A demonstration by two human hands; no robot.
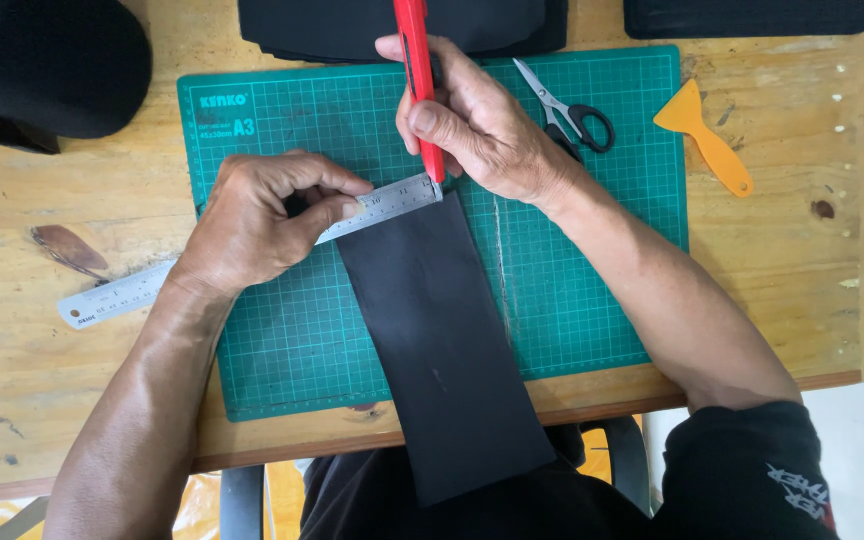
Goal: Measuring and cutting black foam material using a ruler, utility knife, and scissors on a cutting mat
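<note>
A long black strip of material (pixel 442 340) lies on the green cutting mat (pixel 592 290) and hangs over the table's near edge. A steel ruler (pixel 122 295) lies slantwise across the strip's far end. My left hand (pixel 262 220) presses the ruler down, fingertips on its upper half. My right hand (pixel 482 125) grips a red utility knife (pixel 418 80), blade tip down at the ruler's right end, on the strip's top right corner.
Black-handled scissors (pixel 572 115) and an orange plastic scraper (pixel 707 140) lie right of my right hand. Stacks of black material (pixel 352 25) sit along the far edge, a black rounded piece (pixel 42 60) at the far left. The wooden table (pixel 782 290) ends right.
</note>
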